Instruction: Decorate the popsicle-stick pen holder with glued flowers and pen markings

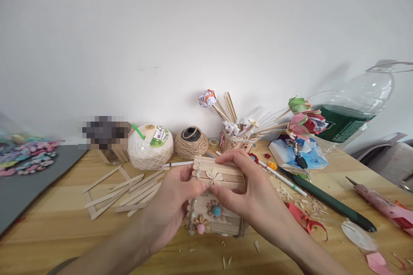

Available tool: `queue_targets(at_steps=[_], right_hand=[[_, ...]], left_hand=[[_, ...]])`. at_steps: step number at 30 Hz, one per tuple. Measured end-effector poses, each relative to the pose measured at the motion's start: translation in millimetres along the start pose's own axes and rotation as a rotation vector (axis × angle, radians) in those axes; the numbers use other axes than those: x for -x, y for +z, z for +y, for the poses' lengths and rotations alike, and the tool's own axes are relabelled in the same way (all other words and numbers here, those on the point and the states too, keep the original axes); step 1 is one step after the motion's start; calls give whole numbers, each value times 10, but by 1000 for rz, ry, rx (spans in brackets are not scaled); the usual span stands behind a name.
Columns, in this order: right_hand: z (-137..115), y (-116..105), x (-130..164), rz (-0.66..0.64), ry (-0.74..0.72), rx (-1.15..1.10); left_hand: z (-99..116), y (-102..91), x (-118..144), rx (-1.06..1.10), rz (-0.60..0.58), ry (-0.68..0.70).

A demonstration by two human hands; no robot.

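Observation:
Between my hands stands a small box made of wooden craft sticks (230,219), with a glittery trim along its left edge and twine at its lower right. My left hand (172,200) grips its left side, thumb on the front face. From the right, my right hand (248,182) closes round the top and side, its thumb tip just below a pale wooden petal flower (214,176). Lower on that face are a flower with a blue pompom centre (215,210) and one with a pink pompom (200,227). The box's back is hidden.
Loose craft sticks (129,193) lie at left, near a wrapped coconut (150,146) and twine spool (191,142). Behind stands a decorated holder (237,142) of sticks. At right are a dark green long-handled tool (332,204), a glue gun (383,204) and a plastic bottle (355,103).

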State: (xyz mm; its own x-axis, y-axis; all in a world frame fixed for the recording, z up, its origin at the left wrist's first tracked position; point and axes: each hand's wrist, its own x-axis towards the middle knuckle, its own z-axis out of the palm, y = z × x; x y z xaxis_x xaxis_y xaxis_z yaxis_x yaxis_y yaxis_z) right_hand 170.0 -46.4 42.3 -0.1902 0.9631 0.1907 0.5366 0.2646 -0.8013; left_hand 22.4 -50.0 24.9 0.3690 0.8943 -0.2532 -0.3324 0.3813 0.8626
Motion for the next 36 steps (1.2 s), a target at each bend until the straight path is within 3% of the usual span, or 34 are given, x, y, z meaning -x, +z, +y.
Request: queue_targets(at_steps=[22,28,36], right_hand=[[8,11,-10,-5,22,-13],[19,8,-2,2,0,3],[3,-1,10,2,-2,17]], left_hand=[[32,-23,1,66,-34,13],[34,-9,-6,8,15,-21],[34,-5,7,-14,-12,7]])
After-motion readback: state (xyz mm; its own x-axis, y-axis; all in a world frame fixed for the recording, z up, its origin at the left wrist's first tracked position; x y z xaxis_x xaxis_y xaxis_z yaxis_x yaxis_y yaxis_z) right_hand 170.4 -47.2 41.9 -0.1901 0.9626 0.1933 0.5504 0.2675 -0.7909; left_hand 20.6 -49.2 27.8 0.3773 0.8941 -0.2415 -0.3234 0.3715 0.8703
